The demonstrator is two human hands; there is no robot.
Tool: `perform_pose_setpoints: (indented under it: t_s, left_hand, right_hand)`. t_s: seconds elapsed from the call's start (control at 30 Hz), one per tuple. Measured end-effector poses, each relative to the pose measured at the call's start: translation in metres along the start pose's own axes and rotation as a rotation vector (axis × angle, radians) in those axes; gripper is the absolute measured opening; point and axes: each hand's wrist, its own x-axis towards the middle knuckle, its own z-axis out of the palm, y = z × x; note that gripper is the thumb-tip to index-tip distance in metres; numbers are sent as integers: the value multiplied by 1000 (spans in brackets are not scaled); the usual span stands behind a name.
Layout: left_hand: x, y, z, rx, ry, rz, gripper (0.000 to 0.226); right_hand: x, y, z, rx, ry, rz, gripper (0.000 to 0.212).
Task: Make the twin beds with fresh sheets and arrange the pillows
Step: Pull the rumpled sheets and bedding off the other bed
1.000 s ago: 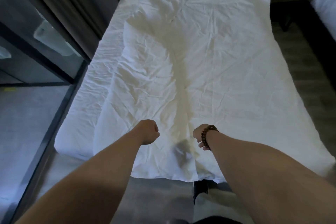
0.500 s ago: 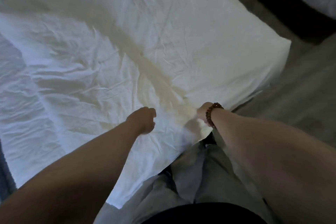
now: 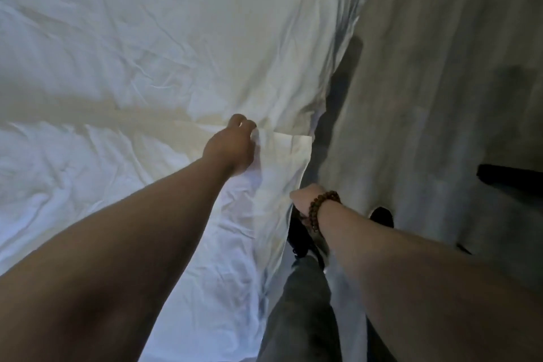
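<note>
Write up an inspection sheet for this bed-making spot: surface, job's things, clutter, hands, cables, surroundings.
Surface: bed top fully covered by the white sheet, which is heavily wrinkled.
Job's things: the sheet's edge hangs down the side nearest the person; no pillows in view.
Clutter: nothing seen.
Hands: left hand grips a fold of the sheet near its edge, fingers curled. Right hand, with a bead bracelet on the wrist, is at the hanging edge; its fingers are hidden.
Cables: nothing seen.
Surroundings: grey floor beside the bed; the person's dark shoe; a dark object at the right edge, too unclear to name.
</note>
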Motion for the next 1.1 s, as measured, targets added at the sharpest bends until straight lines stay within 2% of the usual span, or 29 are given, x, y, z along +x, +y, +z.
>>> perform_pose_setpoints:
  t_s: [0.17, 0.23, 0.37, 0.47, 0.63, 0.83, 0.97, 1.03, 1.1]
  left_hand:
    - [34, 10, 35, 100, 41, -59, 34]
    - [40, 9, 49, 148, 47, -82, 30]
    - [42, 10, 64, 286, 90, -1, 30]
    - [45, 31, 63, 366, 86, -44, 28]
    - [56, 94, 64, 396, 80, -13, 24]
    - [61, 161, 94, 354, 48, 74, 25]
    - [67, 167, 110, 309, 65, 26, 21]
    - [72, 160, 117, 275, 52, 2, 22]
    - [72, 151, 120, 206, 4, -22, 27]
  right_hand:
    - [50, 2, 15, 204, -3, 35, 82]
    - [62, 9, 16, 211, -31, -24, 77]
    - [74, 32, 15, 182, -76, -151, 61]
    - [71, 43, 7, 240, -64, -180, 56]
    - [68, 68, -31, 304, -7, -129, 53]
    - [86, 105, -66, 265, 72, -54, 50]
    - [101, 104, -63, 149, 55, 0, 50]
    - [109, 92, -59, 188, 53, 33, 46]
    - [105, 76, -61, 37, -35, 29, 42]
